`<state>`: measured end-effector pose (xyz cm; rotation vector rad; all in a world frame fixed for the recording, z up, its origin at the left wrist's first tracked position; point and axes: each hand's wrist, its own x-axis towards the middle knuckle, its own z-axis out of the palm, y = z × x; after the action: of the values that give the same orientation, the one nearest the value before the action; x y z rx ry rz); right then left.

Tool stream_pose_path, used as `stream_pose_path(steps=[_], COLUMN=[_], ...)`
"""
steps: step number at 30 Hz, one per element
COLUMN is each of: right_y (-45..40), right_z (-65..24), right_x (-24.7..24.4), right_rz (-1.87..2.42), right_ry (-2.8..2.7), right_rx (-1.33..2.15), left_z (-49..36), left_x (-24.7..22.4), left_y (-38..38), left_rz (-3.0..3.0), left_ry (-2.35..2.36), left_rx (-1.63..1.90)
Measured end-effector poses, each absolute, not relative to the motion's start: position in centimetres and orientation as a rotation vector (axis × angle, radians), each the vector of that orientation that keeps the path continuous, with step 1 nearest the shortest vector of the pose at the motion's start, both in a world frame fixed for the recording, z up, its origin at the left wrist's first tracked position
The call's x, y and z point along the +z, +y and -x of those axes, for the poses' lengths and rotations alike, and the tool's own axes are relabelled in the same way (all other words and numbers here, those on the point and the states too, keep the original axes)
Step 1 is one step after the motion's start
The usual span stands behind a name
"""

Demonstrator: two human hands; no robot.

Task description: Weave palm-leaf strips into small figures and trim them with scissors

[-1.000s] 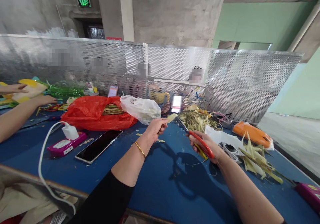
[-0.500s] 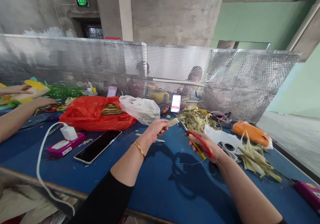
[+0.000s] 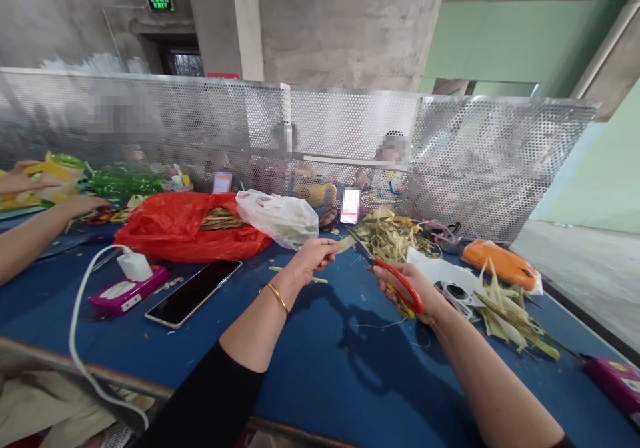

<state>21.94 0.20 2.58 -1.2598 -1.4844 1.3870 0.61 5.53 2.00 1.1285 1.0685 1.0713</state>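
Observation:
My left hand (image 3: 317,259), with a gold bangle at the wrist, pinches a short pale strip of dry husk (image 3: 345,243). My right hand (image 3: 397,286) is wrapped round a pair of scissors (image 3: 403,287) with red and yellow handles. The scissor blades point up and left, their tips at the free end of the strip. Whether they touch it I cannot tell. Just beyond the blades lies a heap of shredded dry husk (image 3: 393,238). A thin light-coloured stick (image 3: 317,280) rests on the blue table (image 3: 320,368), partly behind my left forearm.
Left of my hands lie a black phone (image 3: 195,293), a purple power strip (image 3: 130,291) with a white charger, a red plastic bag (image 3: 165,225) and a white bag (image 3: 280,218). On the right are husks (image 3: 510,318), a coiled white cable (image 3: 457,300) and an orange packet (image 3: 500,265). A co-worker's arms (image 3: 45,235) reach in.
My right hand has shifted slightly, and the scissors' yellow handle shows less below the red one. My left hand stays almost still. The co-worker has tilted the yellow and green item at the left.

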Motion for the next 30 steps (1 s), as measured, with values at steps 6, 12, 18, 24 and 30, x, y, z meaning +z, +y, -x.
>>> stream_pose_path(steps=[6,12,18,24,30], right_y=[0.7,1.0,0.7,0.9,0.6], right_z=[-22.3,-21.9,-20.8,-20.3,-19.9], right_x=[2.8,1.1,-0.2,0.4,0.5], right_rz=[1.508,1.945,1.881,1.235,1.062], right_ry=[-1.721,-2.136,-2.136,-1.497,-1.230], right_rx=[0.824,-0.003,-0.019,0.806,0.986], left_z=[-1.2,-2.6,-3.6,-4.3,-4.6], left_x=[2.1,2.2,1.7,1.8,1.5], left_y=[5.1,4.1,3.8,3.0,2.4], left_rz=[-1.064,-0.989,-0.954,-1.222,-1.427], left_ry=[1.058,1.023,1.013,0.942,0.952], left_rx=[1.093,1.106,1.203,1.124,0.945])
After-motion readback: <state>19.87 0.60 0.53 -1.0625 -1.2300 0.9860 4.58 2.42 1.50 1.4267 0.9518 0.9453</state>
